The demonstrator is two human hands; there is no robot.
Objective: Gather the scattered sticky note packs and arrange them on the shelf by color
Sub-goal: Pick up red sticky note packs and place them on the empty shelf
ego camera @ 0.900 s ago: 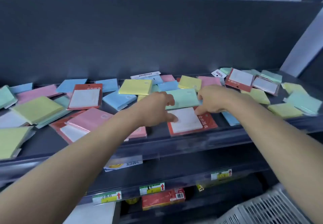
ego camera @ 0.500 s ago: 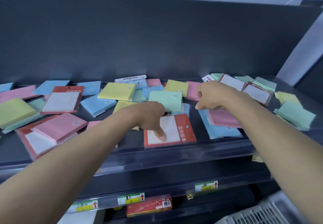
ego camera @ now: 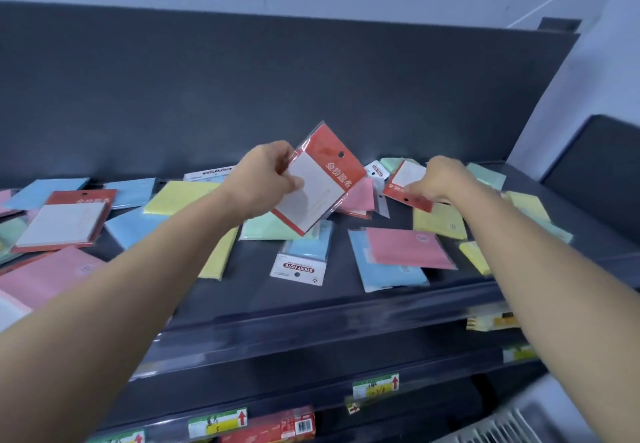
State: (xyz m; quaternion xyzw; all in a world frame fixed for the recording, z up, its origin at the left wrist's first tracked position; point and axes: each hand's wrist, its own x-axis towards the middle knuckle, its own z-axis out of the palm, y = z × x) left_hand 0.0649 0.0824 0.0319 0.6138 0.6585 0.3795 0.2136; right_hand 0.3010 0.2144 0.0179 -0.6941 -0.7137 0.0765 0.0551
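Two bare hands are extended over the dark shelf (ego camera: 346, 307), on which sticky note packs are scattered flat in blue, yellow, green, pink and red-carded white.

Left hand (ego camera: 268, 179): closed around the left edge of a red-backed white pack (ego camera: 317, 184), which is held tilted in the air above the shelf, clear of the packs below. White Chinese characters are printed along its red header, beside a round hanging hole; they cannot be read with certainty.

Right hand (ego camera: 441, 179): fingers are pinched on a second red-backed pack (ego camera: 403, 181) at the rear right of the shelf. One edge of this pack is raised; whether the other edge is touching the shelf cannot be told. White characters are printed on its red border.

Packs lying on the shelf:
- A blue pack (ego camera: 304, 255) near the front centre carries a white header card marked "STICKY NOTE", seen upside down.
- A pink pack (ego camera: 407, 248) is laid partly over another blue pack (ego camera: 388, 273).
- A third red-backed pack (ego camera: 64, 223) lies flat at the left.
- A yellow pack (ego camera: 440, 223) lies just below the right hand.

Price labels (ego camera: 375, 385) with red arrows are fixed to the lower shelf rails; their text is blurred. A red box with a barcode (ego camera: 277, 428) is stored on the lowest visible level
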